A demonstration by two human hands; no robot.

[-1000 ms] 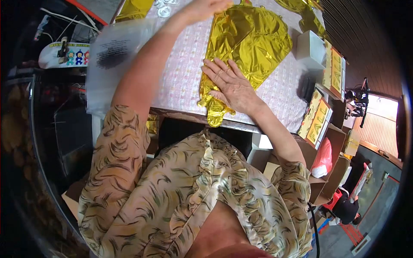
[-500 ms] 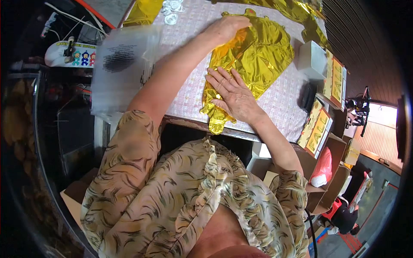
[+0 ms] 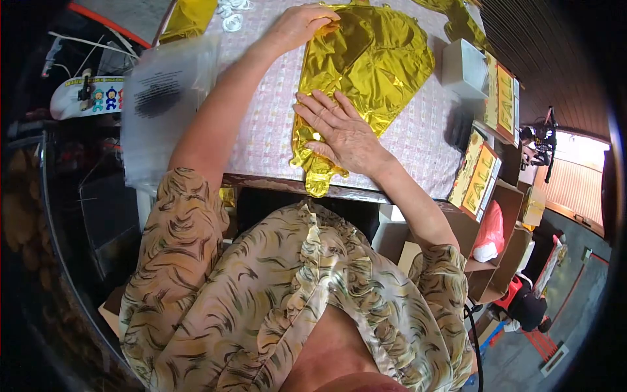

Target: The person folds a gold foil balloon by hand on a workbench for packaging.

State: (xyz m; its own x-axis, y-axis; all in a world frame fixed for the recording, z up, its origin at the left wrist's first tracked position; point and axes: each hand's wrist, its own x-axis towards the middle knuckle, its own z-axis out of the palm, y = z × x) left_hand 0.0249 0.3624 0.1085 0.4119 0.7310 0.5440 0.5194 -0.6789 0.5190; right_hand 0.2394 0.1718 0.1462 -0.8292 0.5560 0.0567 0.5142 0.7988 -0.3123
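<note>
A flat gold foil balloon (image 3: 385, 72) lies on the cloth-covered table in front of me, its narrow tail at the near edge. At its upper left edge my left hand (image 3: 302, 27) has its fingers curled closed on the foil; the fingertips are partly hidden. Flat on the lower part of the balloon rests my right hand (image 3: 346, 136), palm down with the fingers spread. Left of the balloon is a clear plastic bag (image 3: 163, 98) with dark print.
White ribbon-like coils (image 3: 232, 23) and more gold foil (image 3: 189, 18) sit at the far left. To the right are a white box (image 3: 465, 68), a dark object (image 3: 460, 127) and a "FALL" box (image 3: 480, 176). Farther right, a person (image 3: 526, 307) is in the background.
My left hand has slid left across the foil to its upper left edge. My right hand stays flat on the balloon. The whole view has shifted slightly.
</note>
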